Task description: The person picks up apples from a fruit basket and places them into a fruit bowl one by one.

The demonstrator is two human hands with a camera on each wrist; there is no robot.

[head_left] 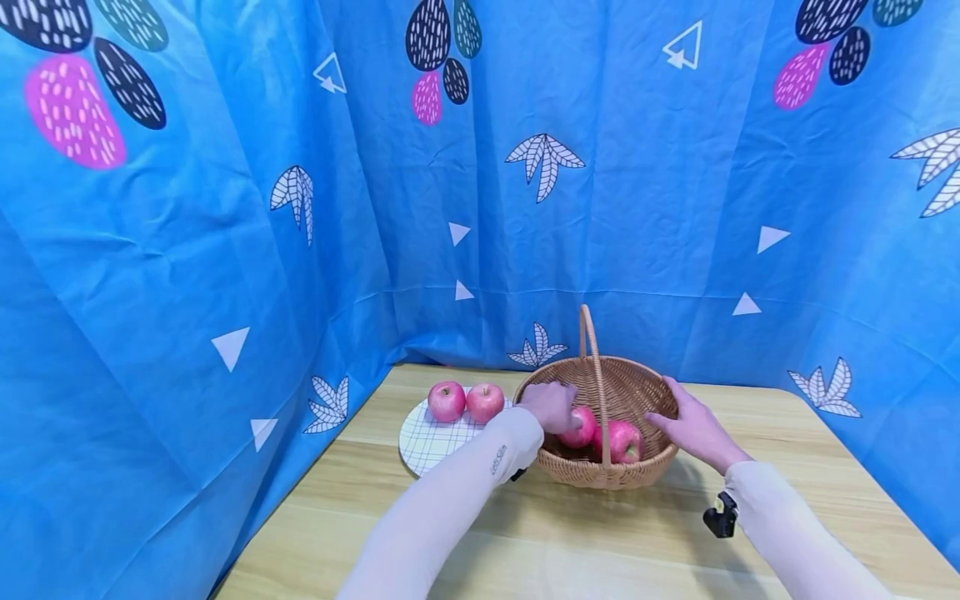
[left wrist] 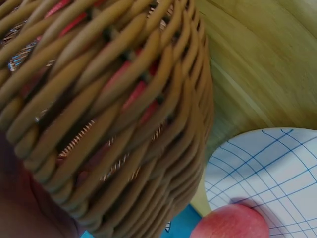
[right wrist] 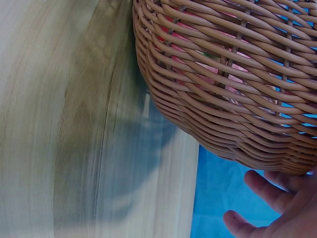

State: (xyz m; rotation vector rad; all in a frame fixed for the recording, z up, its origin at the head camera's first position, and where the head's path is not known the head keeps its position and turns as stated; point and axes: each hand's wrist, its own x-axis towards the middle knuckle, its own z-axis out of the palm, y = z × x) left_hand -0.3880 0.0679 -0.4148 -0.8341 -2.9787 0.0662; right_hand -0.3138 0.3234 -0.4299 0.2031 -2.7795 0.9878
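Note:
A woven wicker basket with a tall handle stands on the table, two red apples inside it. My left hand reaches over the basket's left rim and grips the left apple; some of its fingers are hidden. Touching that one on the right is the other apple. At the basket's right rim, my right hand has its fingers spread, also seen beside the weave in the right wrist view. Left of the basket, a white plate with blue grid lines bears two apples.
The wooden table carries the basket and plate near its back edge. A blue patterned curtain hangs behind and along both sides. The basket's handle arches up just right of my left hand.

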